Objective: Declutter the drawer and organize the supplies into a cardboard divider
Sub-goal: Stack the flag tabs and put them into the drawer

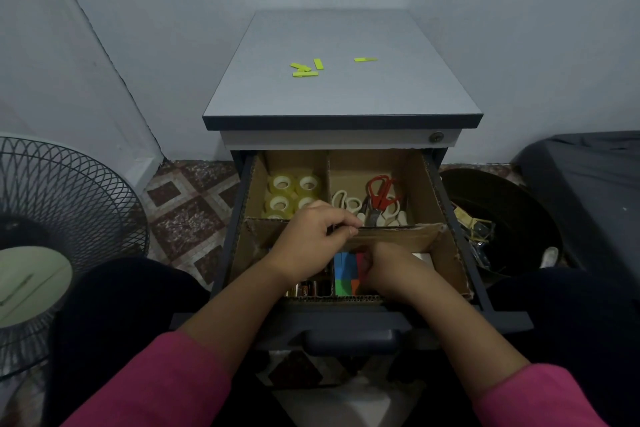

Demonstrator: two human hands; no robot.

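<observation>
The open drawer (349, 322) holds a cardboard divider (415, 232) with four compartments. Clear tape rolls (287, 189) fill the far left one. Red and cream scissors (377, 199) lie in the far right one. Batteries (308, 288) sit near left, partly hidden by my arm. Coloured sticky notes (346, 274) stand in the near right compartment. My left hand (311, 236) pinches the top edge of the middle cardboard wall. My right hand (391, 270) reaches down into the near right compartment, its fingers curled at the coloured notes; what they hold is hidden.
Several yellow label strips (306, 68) lie on the grey cabinet top (343, 90). A standing fan (52, 236) is at the left. A dark round bin (498, 218) with scraps sits right of the drawer, beside a dark cloth-covered object (588, 191).
</observation>
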